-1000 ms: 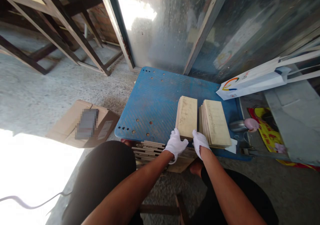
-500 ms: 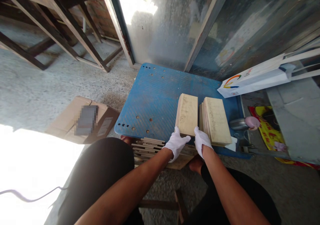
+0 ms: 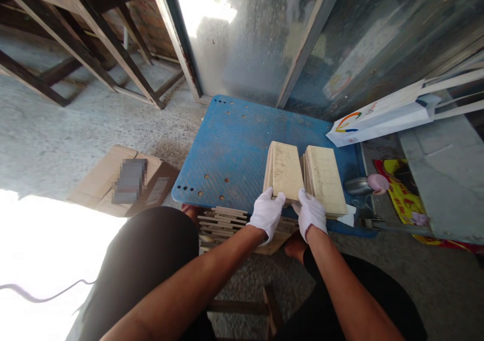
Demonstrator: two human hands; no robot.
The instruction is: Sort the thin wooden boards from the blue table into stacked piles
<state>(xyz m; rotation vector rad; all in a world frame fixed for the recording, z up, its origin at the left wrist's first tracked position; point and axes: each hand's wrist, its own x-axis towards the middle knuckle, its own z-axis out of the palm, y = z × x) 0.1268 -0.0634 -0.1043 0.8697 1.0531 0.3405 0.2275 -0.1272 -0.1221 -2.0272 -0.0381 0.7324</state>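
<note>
Two stacks of pale wooden boards sit side by side on a blue perforated platform (image 3: 230, 149). Both of my hands wear white gloves. My left hand (image 3: 266, 214) grips the near left corner of the left stack (image 3: 285, 169), fingers curled over its top. On the near right corner of that same stack my right hand (image 3: 310, 212) is closed, close against the right stack (image 3: 325, 178). The left stack is tilted slightly toward the right stack. My knees frame the bottom of the view.
More loose boards (image 3: 223, 222) lie piled under the platform's near edge. A flattened cardboard box (image 3: 124, 182) lies on the concrete floor to the left. A white paper bag (image 3: 381, 116), a metal bowl (image 3: 355, 185) and a yellow-red sheet (image 3: 401, 194) sit to the right. Metal panels stand behind.
Both hands have closed further onto the near end of the left stack, and the stack has shifted a little to the right, nearly touching the right stack.
</note>
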